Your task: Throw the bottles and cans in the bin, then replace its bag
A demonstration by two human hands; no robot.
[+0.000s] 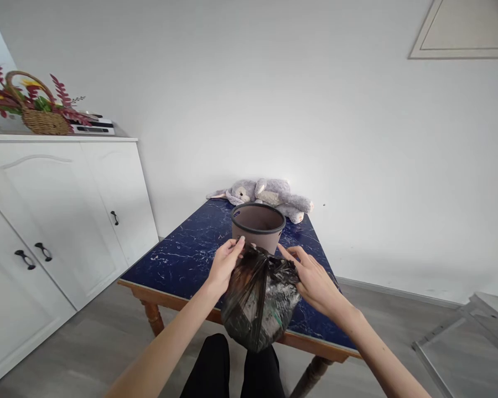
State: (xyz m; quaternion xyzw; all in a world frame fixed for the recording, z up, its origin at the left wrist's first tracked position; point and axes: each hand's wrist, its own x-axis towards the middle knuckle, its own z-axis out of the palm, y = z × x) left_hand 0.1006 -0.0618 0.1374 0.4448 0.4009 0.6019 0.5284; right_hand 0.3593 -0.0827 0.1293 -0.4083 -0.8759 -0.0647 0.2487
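The person's black-clad knees (pixel 232 367) sit lowest in the view, and just above them hangs one black plastic bag (pixel 258 301), bulging and full, over the near edge of the blue marbled desk (pixel 182 257). Both hands grasp it at its gathered mouth: the left hand (pixel 224 264) pinches the crumpled top from 10 o'clock, and the right hand (pixel 313 279) closes its fingers on it from 2 o'clock. At 12 o'clock from the bag, just behind it on the desk, stands one taupe bin (pixel 258 226) with a dark rim. No liner shows inside it. Judging by this, the filled bag is out of the bin and its neck is bunched together; whether a knot is tied cannot be told, and the bin looks unlined. Counted: one bag, one bin, two hands. Farther off at 12 o'clock, one grey plush toy (pixel 265 194) lies at the desk's far end. At 9 o'clock is one white cabinet (pixel 58 221) with three dark door handles, and one wicker flower basket (pixel 41 116) sits on top.
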